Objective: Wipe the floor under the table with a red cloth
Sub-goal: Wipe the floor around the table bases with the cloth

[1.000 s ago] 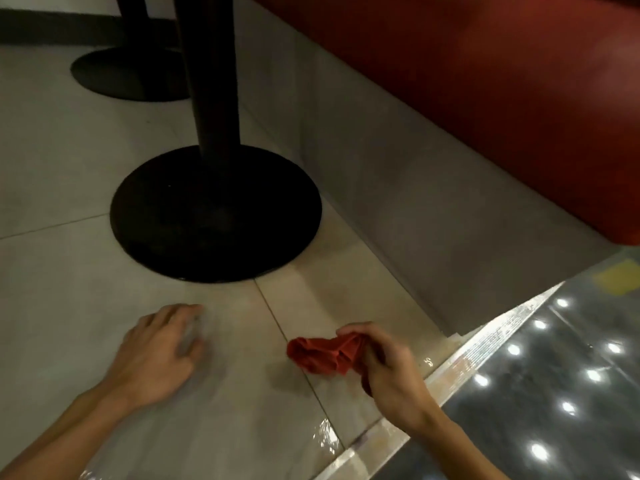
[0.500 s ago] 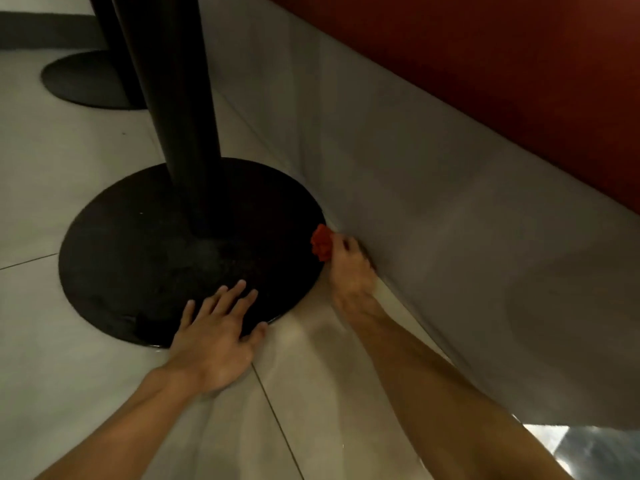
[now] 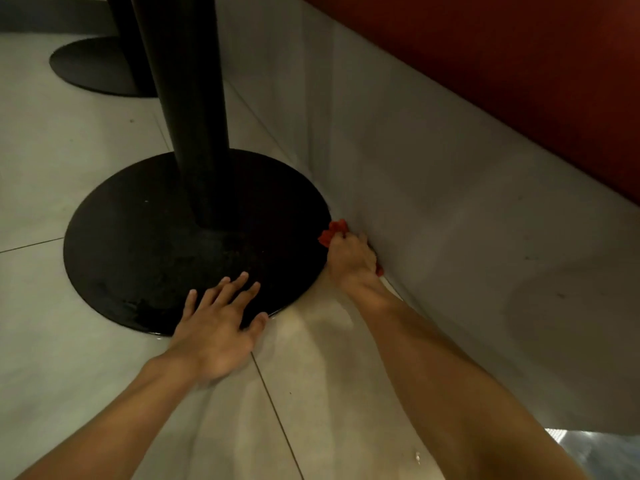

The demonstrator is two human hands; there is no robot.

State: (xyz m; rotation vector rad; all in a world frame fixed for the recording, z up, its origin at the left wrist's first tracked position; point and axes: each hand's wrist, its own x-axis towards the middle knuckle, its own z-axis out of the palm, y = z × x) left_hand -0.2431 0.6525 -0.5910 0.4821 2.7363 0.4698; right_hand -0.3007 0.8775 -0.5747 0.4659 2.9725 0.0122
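My right hand [image 3: 351, 258] is closed on the red cloth [image 3: 332, 232] and presses it to the floor, in the narrow gap between the round black table base [image 3: 156, 244] and the grey bench kickboard [image 3: 433, 209]. Only a small bunch of cloth shows past my fingers; the rest is hidden under the hand. My left hand [image 3: 216, 323] lies flat with fingers spread, fingertips on the near rim of the black base, palm on the pale floor tile [image 3: 311, 393]. The black table post [image 3: 187, 109] rises from the base.
A second black table base [image 3: 93, 69] stands further back at the left. The red bench seat [image 3: 519, 64] overhangs the kickboard on the right. A shiny metal strip [image 3: 599, 452] shows at the lower right corner. Wet sheen lies on the tile near the base.
Over the last second my right hand carried the cloth forward from the near tile into the gap beside the base. My left hand moved forward onto the base's rim. Little differs since half a second ago.
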